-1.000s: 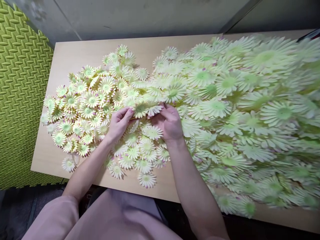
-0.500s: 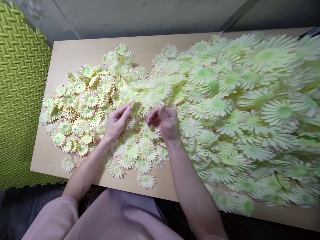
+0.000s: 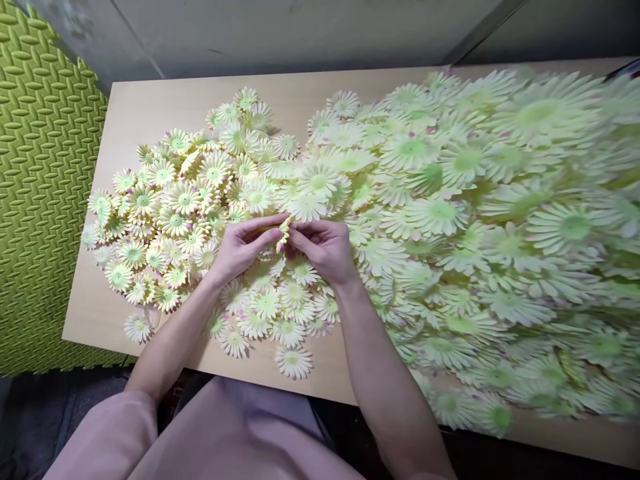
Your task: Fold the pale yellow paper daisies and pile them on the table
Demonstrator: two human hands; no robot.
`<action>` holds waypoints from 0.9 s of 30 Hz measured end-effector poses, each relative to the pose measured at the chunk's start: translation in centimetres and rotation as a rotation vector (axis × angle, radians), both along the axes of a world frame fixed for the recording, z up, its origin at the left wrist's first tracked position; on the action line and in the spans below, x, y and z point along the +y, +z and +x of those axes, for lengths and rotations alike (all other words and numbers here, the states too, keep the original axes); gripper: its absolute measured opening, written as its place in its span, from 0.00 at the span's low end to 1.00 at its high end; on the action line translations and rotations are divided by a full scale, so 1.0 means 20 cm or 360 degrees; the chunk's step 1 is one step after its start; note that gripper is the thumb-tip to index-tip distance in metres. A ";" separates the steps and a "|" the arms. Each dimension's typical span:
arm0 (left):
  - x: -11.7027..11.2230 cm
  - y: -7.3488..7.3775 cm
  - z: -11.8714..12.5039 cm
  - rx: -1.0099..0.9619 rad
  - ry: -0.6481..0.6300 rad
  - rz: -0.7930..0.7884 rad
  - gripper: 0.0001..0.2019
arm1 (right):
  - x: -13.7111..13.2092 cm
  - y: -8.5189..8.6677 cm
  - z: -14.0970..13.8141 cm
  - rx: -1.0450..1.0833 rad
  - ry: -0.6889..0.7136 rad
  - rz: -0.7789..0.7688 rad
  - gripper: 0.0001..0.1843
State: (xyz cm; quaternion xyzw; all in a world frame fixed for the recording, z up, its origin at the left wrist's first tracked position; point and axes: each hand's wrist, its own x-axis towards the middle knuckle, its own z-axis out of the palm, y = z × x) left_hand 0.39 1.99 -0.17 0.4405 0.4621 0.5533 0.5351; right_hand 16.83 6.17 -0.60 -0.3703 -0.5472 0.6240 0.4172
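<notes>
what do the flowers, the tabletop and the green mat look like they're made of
Flowers: probably matte fabric or thin plastic; the petals look thin and repeat one shape.
Tabletop: wood or wood-look board, smooth, judging by its even pale-tan surface.
Green mat: likely foam, possibly rubber, its surface textured with raised, repeating bumps.

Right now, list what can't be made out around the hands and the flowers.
All in the head view:
Front of the held flower: turned edge-on, partly covered by the left hand.
Right hand fingertips: mostly hidden behind its own thumb, so its grip is unclear.
Lower layers of the large flower pile: covered by upper flowers; its right side is blurred and cut off by the edge.
Dark item: cut off by the right edge.
</notes>
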 end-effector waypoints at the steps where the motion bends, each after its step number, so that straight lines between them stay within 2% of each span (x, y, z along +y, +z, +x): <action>1: 0.00 -0.01 0.00 0.0014 0.0037 -0.0004 0.13 | 0.00 0.01 0.00 -0.0001 0.0060 -0.0006 0.10; 4: 0.00 -0.04 0.01 0.0054 0.0092 -0.0017 0.13 | 0.00 0.02 0.01 0.0027 0.0206 0.0006 0.09; 7: 0.00 -0.04 0.01 0.0096 0.0091 -0.0022 0.13 | 0.00 0.03 0.02 0.0064 0.0256 -0.0001 0.09; 11: 0.00 -0.01 0.01 0.0185 0.0039 0.0070 0.13 | -0.01 0.01 0.00 0.0058 0.0168 -0.0054 0.13; 15: 0.00 0.02 0.01 0.0321 -0.0087 0.0171 0.14 | -0.01 0.00 0.00 0.0046 0.0095 -0.0052 0.08; 19: 0.00 0.01 -0.01 0.0230 -0.0111 0.0114 0.15 | -0.01 0.00 0.01 0.0112 0.0130 -0.0063 0.07; 27: 0.01 -0.04 -0.01 0.0081 -0.0006 -0.0027 0.15 | 0.01 0.00 0.01 0.0074 0.0168 0.0002 0.07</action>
